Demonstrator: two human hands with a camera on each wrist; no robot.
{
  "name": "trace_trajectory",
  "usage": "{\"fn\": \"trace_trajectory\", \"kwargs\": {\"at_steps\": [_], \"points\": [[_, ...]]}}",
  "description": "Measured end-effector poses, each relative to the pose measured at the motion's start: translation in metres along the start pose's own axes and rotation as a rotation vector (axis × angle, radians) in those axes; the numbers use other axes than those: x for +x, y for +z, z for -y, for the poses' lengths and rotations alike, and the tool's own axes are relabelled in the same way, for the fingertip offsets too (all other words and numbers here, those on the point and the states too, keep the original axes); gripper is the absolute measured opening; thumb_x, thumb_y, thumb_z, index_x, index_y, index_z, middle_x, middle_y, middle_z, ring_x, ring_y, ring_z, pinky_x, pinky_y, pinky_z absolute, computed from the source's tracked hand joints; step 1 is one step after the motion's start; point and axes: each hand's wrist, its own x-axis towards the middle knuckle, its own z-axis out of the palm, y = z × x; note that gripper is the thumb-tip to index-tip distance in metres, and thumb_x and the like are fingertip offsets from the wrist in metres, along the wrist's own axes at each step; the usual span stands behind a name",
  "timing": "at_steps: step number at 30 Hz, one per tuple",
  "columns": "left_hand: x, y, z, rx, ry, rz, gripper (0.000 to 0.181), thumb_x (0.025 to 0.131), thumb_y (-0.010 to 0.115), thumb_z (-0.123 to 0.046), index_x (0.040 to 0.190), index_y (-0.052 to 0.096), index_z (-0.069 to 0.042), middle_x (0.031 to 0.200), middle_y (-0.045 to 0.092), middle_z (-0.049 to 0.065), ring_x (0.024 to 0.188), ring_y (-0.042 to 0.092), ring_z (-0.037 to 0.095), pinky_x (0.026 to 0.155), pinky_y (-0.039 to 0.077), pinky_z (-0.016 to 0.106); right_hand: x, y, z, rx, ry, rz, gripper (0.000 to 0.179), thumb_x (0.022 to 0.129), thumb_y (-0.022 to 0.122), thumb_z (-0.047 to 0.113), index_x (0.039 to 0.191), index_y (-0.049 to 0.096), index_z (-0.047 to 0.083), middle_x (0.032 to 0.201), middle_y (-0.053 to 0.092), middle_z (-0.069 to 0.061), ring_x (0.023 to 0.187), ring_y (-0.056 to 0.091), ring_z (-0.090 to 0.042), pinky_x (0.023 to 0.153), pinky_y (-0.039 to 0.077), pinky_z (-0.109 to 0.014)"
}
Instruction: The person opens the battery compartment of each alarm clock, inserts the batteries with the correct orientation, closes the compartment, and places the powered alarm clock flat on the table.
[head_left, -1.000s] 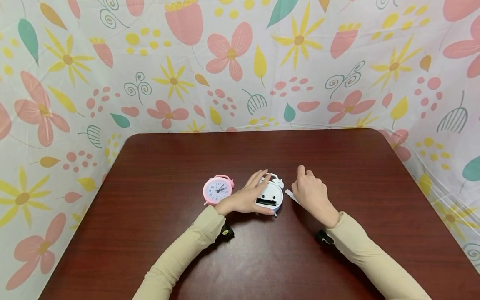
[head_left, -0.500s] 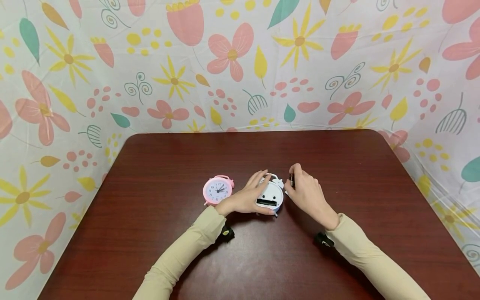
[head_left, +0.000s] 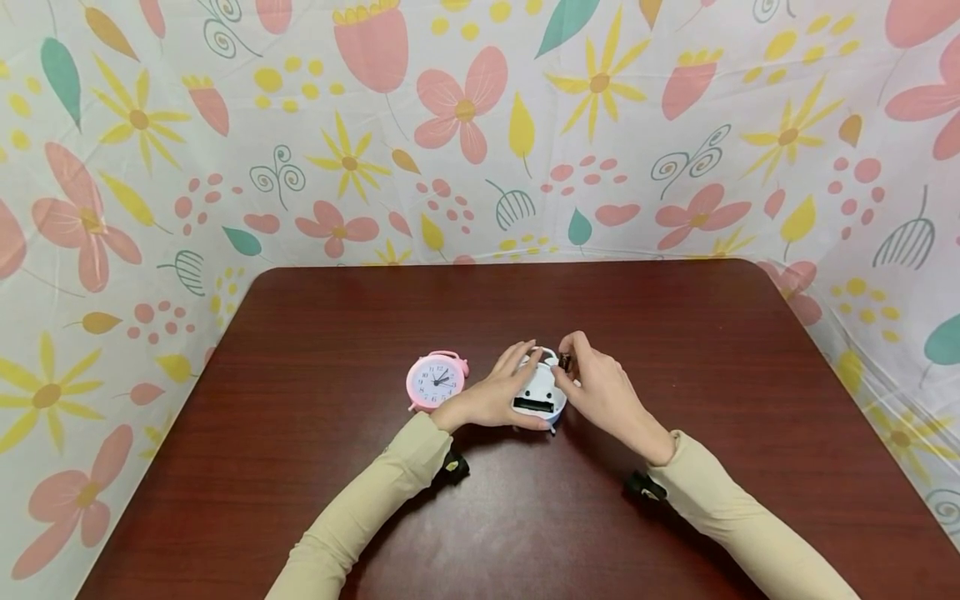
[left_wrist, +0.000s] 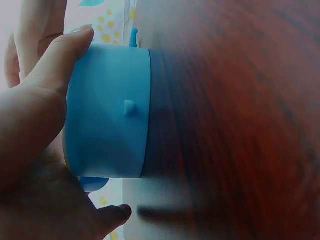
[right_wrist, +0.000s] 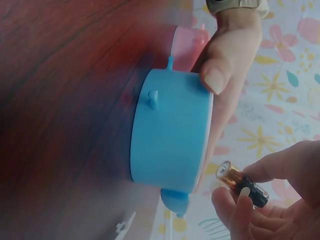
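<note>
Head view had the blue-and-white clock (head_left: 542, 383) lying back up on the surface (head_left: 352, 317), its dark slot (head_left: 533, 406) uncovered. Left hand (head_left: 491, 398) held this clock from its left side, thumb at the near edge and fingers spread wide toward the handle end. Right hand (head_left: 606, 396) was just beside the clock's right side, its fingers pinching a battery (right_wrist: 242, 185); right wrist view put that battery between thumb and fingertips, coppery end showing, apart from the clock. Left of the clock lay a pink clock (head_left: 435, 381), dial up, and a small white piece (right_wrist: 125, 226) lay near the blue-and-white clock
</note>
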Motion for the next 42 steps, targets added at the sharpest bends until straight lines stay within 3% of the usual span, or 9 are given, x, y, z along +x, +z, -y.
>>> {"fn": "trace_trajectory", "kwargs": {"at_steps": [5,12,19,26,32,37,42], "points": [[0.0,0.0,0.0,0.012,0.008,-0.009,0.109,0.082,0.074,-0.042,0.155,0.003,-0.003,0.162,-0.002,0.018,0.15,-0.003,0.035,0.119,0.017,0.05,-0.001,0.002,0.001,0.029,-0.039,0.05,0.029,0.084,0.072,0.014,0.101,0.05,0.008,0.066,0.062,0.0,0.061,0.061,-0.012,0.053,0.043,-0.025],[-0.001,0.001,-0.001,0.007,-0.001,-0.013,0.108,0.083,0.074,-0.043,0.155,0.004,-0.004,0.162,-0.001,0.017,0.15,-0.002,0.033,0.119,0.019,0.05,-0.004,0.005,0.002,0.035,-0.06,0.118,0.028,0.082,0.075,0.017,0.094,0.05,0.012,0.055,0.054,0.008,0.049,0.046,0.0,0.048,0.037,-0.021],[-0.002,0.001,-0.002,-0.011,-0.013,-0.004,0.108,0.083,0.074,-0.043,0.156,0.004,-0.006,0.162,-0.002,0.016,0.15,-0.003,0.031,0.119,0.019,0.049,-0.007,0.007,0.005,0.023,-0.067,0.16,0.027,0.081,0.076,0.019,0.093,0.053,0.014,0.066,0.063,0.005,0.048,0.044,0.002,0.048,0.039,-0.019],[-0.002,0.001,-0.002,0.0,-0.005,-0.017,0.108,0.082,0.075,-0.044,0.155,0.006,-0.004,0.161,0.001,0.017,0.149,0.001,0.029,0.118,0.023,0.047,-0.008,0.009,0.009,0.049,-0.104,0.153,0.031,0.074,0.083,0.016,0.081,0.053,0.012,0.061,0.055,0.007,0.051,0.044,0.001,0.049,0.038,-0.018],[-0.001,0.003,-0.002,0.019,0.008,-0.036,0.102,0.081,0.076,-0.044,0.155,0.015,-0.011,0.161,0.005,0.018,0.149,0.003,0.029,0.117,0.025,0.046,-0.007,0.014,0.018,0.052,-0.11,0.14,0.031,0.072,0.082,0.006,0.079,0.052,0.01,0.064,0.056,0.006,0.053,0.045,-0.001,0.051,0.038,-0.019],[0.0,0.003,-0.002,0.03,0.034,-0.069,0.091,0.079,0.078,-0.04,0.149,0.028,-0.012,0.159,0.009,0.02,0.148,0.006,0.032,0.117,0.025,0.046,-0.005,0.018,0.026,0.001,-0.068,0.107,0.031,0.07,0.076,0.002,0.075,0.047,0.011,0.06,0.047,0.005,0.052,0.04,-0.007,0.049,0.034,-0.023],[0.0,0.002,-0.002,0.05,0.063,-0.099,0.09,0.077,0.079,-0.037,0.145,0.029,-0.005,0.157,0.013,0.024,0.146,0.011,0.036,0.118,0.023,0.047,-0.004,0.021,0.032,-0.011,-0.004,0.094,0.026,0.07,0.075,0.002,0.079,0.052,0.007,0.06,0.044,0.004,0.052,0.041,-0.01,0.048,0.034,-0.026]]}}
